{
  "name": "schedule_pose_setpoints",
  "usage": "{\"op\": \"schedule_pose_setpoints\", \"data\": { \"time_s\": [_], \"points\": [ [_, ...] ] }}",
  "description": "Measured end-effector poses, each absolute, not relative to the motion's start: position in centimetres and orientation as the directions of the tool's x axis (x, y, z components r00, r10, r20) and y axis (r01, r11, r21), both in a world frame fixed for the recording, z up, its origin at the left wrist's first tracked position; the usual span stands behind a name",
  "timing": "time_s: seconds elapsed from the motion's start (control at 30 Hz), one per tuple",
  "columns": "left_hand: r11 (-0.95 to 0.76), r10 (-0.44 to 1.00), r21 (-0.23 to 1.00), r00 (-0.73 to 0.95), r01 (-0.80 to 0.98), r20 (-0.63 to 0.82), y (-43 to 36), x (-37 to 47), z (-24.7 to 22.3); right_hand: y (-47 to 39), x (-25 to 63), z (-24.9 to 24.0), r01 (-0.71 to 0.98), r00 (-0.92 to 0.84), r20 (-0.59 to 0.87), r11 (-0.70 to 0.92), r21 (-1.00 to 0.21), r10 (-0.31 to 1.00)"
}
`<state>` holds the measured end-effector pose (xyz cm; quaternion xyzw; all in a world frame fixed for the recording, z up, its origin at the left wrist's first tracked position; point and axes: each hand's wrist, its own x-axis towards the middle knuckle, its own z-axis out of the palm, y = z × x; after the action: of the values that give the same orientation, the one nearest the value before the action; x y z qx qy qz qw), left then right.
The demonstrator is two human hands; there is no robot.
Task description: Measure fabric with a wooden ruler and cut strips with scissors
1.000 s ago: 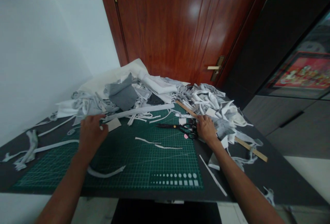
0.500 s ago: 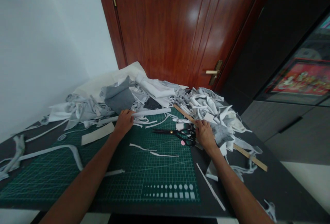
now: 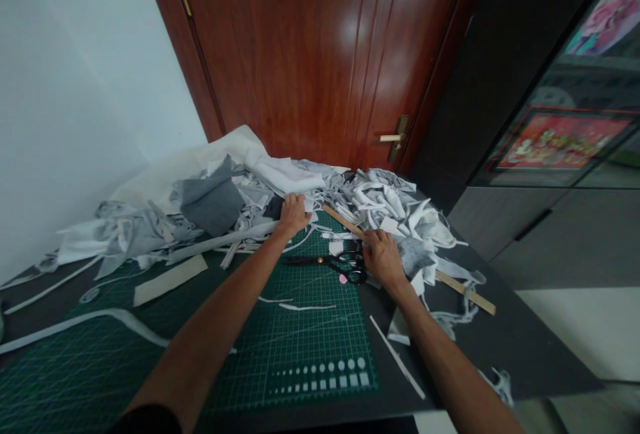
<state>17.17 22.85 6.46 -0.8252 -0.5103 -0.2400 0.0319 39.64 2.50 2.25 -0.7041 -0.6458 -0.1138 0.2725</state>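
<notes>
My left hand [image 3: 296, 213] reaches to the front edge of the fabric pile, fingers curled down on a white fabric scrap [image 3: 309, 205]. Beyond its wrist lies a long grey fabric strip [image 3: 225, 239]. My right hand [image 3: 383, 255] is bent over the wooden strip [image 3: 345, 222], which looks like a ruler, at the border of the right-hand scraps [image 3: 387, 197]. Its fingers are closed, and whatever is beneath them is hidden. Black-handled scissors [image 3: 323, 261] rest on the green cutting mat [image 3: 310, 334], their handles close to my right fingers.
A dark grey cloth [image 3: 213, 204] and a cream sheet [image 3: 150, 181] lie in the left heap. On the mat are a beige strip [image 3: 170, 279] and thin offcuts [image 3: 307, 307]. Behind the table [image 3: 540, 361] stand a wooden door [image 3: 290, 54] and a wall [image 3: 75, 74].
My left hand has moved rightward and slightly away from me, from the grey strip to the white scrap. My right hand stays by the scissors. The view has shifted right.
</notes>
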Motion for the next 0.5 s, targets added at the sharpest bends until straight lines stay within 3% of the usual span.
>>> {"op": "schedule_pose_setpoints", "data": {
  "time_s": [0.27, 0.5],
  "points": [
    [-0.429, 0.838, 0.393, 0.196, 0.813, 0.51, 25.3, 16.8, 10.1, 2.6, 40.4, 2.4, 0.96, 0.071, 0.629, 0.117, -0.253, 0.774],
    [-0.471, 0.745, 0.59, -0.063, 0.655, 0.664, 27.7, 13.2, 22.0, 2.4, 39.4, 2.9, 0.951, 0.072, 0.652, 0.145, -0.273, 0.755]
  ]
}}
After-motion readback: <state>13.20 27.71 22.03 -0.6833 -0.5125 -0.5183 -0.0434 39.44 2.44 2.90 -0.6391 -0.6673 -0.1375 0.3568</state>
